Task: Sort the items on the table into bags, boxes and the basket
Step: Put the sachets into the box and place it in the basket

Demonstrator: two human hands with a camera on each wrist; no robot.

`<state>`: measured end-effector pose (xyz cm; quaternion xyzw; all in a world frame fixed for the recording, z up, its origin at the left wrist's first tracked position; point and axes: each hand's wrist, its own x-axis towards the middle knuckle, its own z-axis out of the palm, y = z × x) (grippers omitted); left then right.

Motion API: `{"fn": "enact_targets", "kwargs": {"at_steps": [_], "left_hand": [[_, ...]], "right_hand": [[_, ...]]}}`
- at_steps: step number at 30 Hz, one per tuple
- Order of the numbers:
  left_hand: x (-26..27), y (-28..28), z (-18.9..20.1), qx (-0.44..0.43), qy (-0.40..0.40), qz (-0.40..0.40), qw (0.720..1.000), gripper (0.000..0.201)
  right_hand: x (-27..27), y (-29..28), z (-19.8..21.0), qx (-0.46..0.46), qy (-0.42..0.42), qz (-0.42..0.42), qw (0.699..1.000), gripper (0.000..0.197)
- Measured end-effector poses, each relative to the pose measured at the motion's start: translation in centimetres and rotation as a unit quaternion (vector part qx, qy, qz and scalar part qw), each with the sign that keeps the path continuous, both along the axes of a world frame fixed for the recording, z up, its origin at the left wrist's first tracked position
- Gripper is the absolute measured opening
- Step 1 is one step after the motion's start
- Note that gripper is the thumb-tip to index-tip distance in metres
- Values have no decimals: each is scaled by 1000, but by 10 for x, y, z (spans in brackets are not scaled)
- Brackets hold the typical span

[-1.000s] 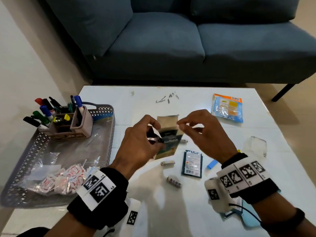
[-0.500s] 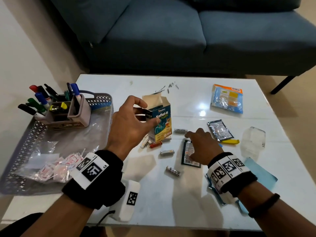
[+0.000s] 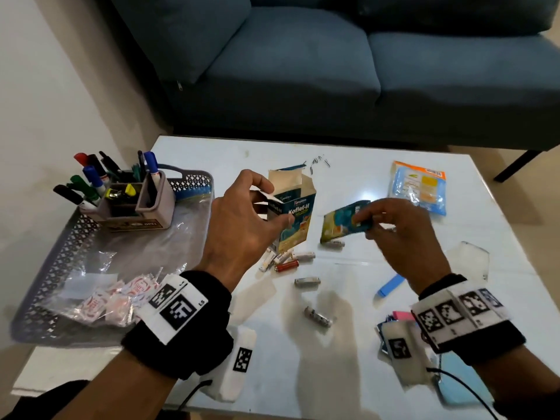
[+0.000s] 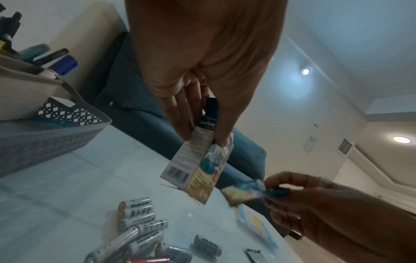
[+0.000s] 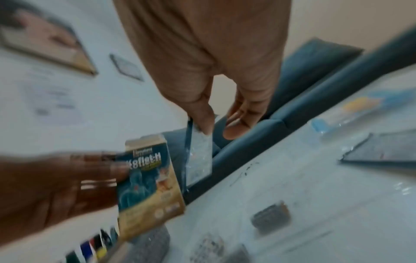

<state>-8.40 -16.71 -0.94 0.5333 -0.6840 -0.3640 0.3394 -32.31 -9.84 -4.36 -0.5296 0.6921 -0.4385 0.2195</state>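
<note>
My left hand (image 3: 257, 207) grips a small Koflet-H carton (image 3: 295, 216) upright above the table, its top flaps open; the left wrist view shows the carton (image 4: 198, 165) pinched between thumb and fingers. To its right my right hand (image 3: 375, 221) pinches a teal and yellow sachet (image 3: 342, 221) in the air, its near end pointing at the carton. The sachet (image 5: 198, 160) hangs from my fingers in the blurred right wrist view. Several batteries (image 3: 288, 262) lie loose on the white table (image 3: 363, 165) under the carton.
A grey basket (image 3: 60, 262) at the left holds a pen organiser (image 3: 133, 201) and a clear bag of small sachets (image 3: 121, 295). A blue and orange packet (image 3: 419, 186), a clear bag (image 3: 468, 262), a blue clip (image 3: 389, 287) and paper clips (image 3: 316, 165) lie around.
My right hand has lifted off the table holding a sachet and brought it level with the carton. My left hand still holds the carton, raised a little.
</note>
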Motion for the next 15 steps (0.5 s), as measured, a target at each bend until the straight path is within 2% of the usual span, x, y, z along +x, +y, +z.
{"fn": "enact_targets", "kwargs": {"at_steps": [2,3,6,8,11,15], "left_hand": [[1,2,0,-13,-6,-3,1000,50],[3,4,-1,-14,-11,-6,1000,49],[5,9,-5,15,-11,-17,1000,49],[2,13,-10,49,8,-22,999,50],[-10,21,-17,75,25,-48,996,50],[-27,23,-18,65,37,-69,995,47]], "right_hand": [[2,-1,8,-26,-203,-12,979,34],[3,-1,13,-37,-273,-20,961,34],[3,0,25,-78,-361,-25,929,44],[3,0,31,-93,-335,-25,937,34],[2,0,35,-99,-246,-28,964,10],[-1,3,41,-114,-170,5,979,17]]}}
